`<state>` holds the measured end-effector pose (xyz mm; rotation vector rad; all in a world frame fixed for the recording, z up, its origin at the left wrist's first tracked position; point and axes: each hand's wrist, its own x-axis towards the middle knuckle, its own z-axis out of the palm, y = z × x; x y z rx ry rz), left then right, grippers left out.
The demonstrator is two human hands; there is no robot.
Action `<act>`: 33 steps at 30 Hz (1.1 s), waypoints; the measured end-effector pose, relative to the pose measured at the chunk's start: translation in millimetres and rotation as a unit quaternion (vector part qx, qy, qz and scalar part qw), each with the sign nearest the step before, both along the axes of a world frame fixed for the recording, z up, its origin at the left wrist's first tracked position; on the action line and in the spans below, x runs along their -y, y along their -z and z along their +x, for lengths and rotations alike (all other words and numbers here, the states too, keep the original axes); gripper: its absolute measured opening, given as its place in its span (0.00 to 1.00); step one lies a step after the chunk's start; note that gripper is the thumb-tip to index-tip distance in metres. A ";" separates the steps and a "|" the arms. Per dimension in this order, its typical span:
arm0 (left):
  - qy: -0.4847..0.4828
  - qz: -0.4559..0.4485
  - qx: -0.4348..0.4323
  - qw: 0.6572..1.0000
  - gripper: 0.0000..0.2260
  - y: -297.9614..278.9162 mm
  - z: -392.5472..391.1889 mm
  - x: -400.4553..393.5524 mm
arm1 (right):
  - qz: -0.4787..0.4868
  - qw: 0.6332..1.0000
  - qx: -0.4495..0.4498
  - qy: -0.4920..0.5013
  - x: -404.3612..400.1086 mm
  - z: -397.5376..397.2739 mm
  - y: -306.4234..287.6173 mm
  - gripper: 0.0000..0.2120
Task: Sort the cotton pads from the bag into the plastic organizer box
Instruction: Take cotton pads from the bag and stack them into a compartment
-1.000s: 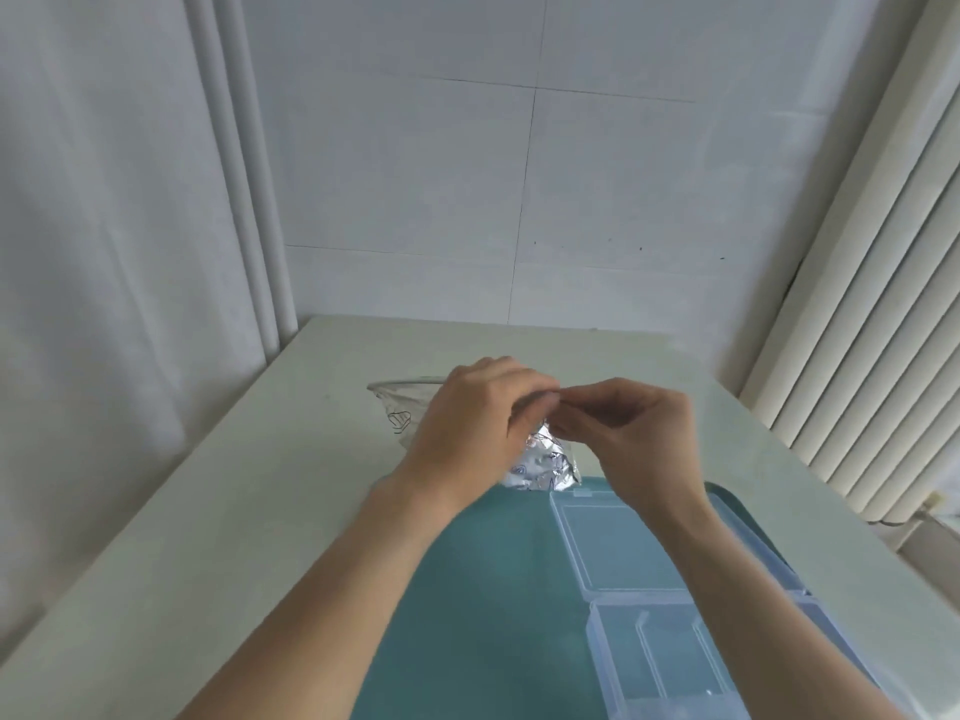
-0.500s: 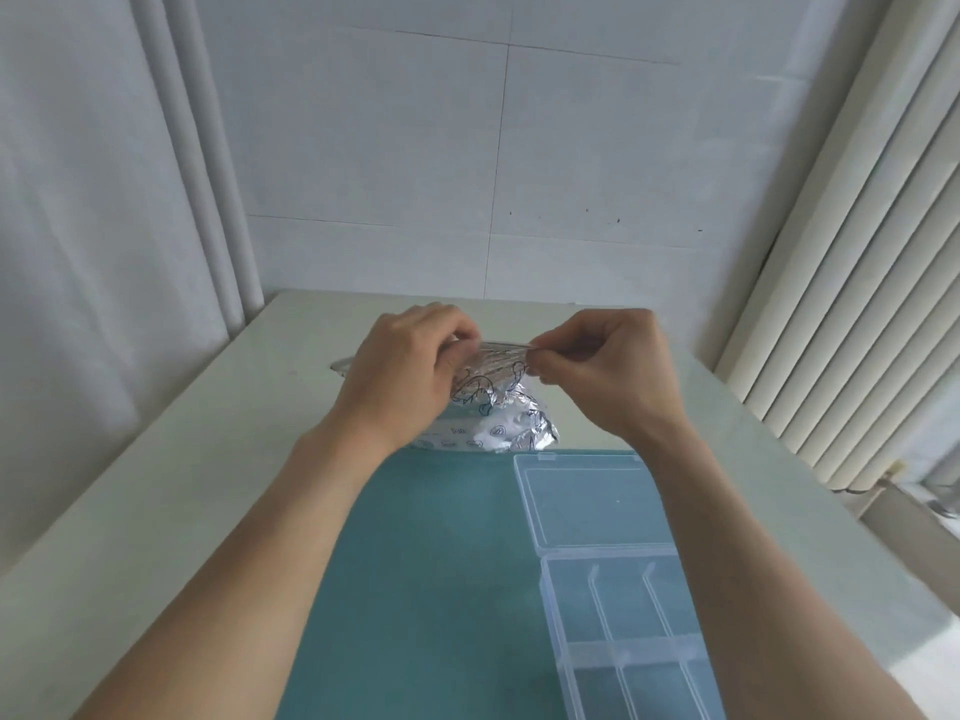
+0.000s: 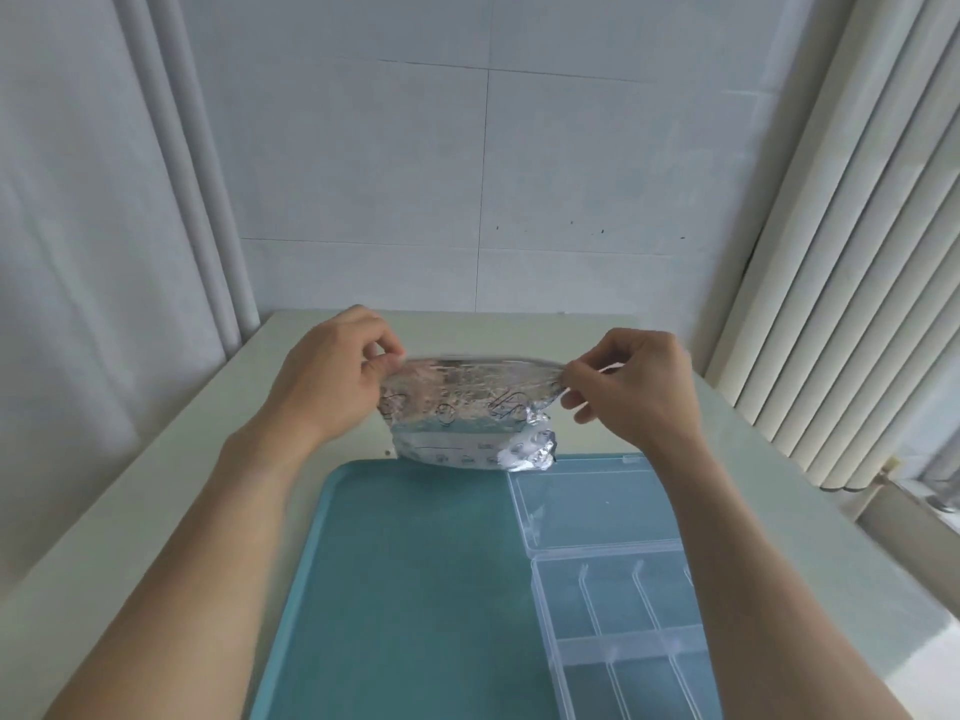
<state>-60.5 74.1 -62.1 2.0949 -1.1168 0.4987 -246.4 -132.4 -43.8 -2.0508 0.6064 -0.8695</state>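
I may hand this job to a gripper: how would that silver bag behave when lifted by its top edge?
Probably floppy: the bag is crinkled foil film, and its top stretches between the left hand and the right hand, each pinching an end. It looks light, since fingertip pinches carry it. The glossy film may be slippery, so a firm pinch seems wise.
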 end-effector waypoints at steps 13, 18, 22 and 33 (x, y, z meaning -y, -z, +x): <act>0.022 0.020 -0.226 0.974 0.13 -16.2 -4.7 -13.5 | 0.190 0.978 0.064 -0.062 12.1 18.1 8.3 0.07; -0.005 0.145 -0.223 0.964 0.10 -22.9 -19.3 -12.6 | 0.241 0.964 0.060 -0.092 5.5 21.2 7.1 0.07; -0.005 0.218 -0.222 0.950 0.08 -33.7 -37.2 -12.8 | 0.230 0.965 -0.058 -0.117 -4.2 26.8 10.3 0.12; 0.048 0.342 -0.317 0.883 0.17 -42.2 -65.8 -6.7 | 0.006 0.986 -0.155 -0.065 -40.9 46.0 40.6 0.34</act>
